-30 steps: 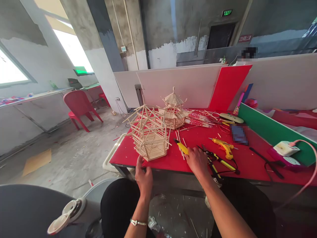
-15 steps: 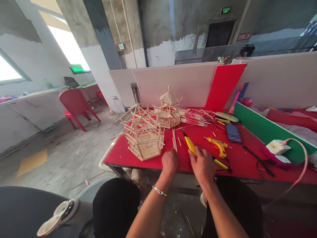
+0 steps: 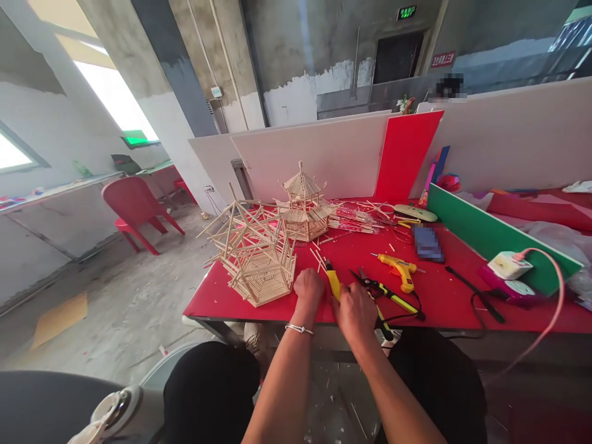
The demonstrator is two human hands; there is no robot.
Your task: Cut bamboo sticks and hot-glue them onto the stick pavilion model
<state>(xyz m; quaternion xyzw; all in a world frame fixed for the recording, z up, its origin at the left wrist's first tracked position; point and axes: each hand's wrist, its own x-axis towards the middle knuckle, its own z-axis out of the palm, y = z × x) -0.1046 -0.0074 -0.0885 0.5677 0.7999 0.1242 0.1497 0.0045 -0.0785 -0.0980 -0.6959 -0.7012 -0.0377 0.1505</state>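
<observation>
My right hand (image 3: 354, 308) is closed round a yellow utility knife (image 3: 332, 282) at the front edge of the red table (image 3: 222, 299). My left hand (image 3: 308, 288) sits just left of the knife, fingers curled, beside several loose thin wooden sticks (image 3: 317, 258); what it pinches, if anything, is hidden. A stick-built open frame model (image 3: 254, 253) stands left of my hands. A finished stick pavilion (image 3: 303, 203) stands behind it.
A yellow glue gun (image 3: 398, 269), pliers (image 3: 370, 285) and a black cable (image 3: 476, 296) lie to the right. Behind stand white and red boards (image 3: 407, 157), a green board (image 3: 485, 237) and a power strip (image 3: 506, 265). A red chair (image 3: 132, 206) is on the floor at left.
My left hand came from the frame model's front edge over to the right, beside the knife. My right hand took up the yellow knife and drew it toward the table's front.
</observation>
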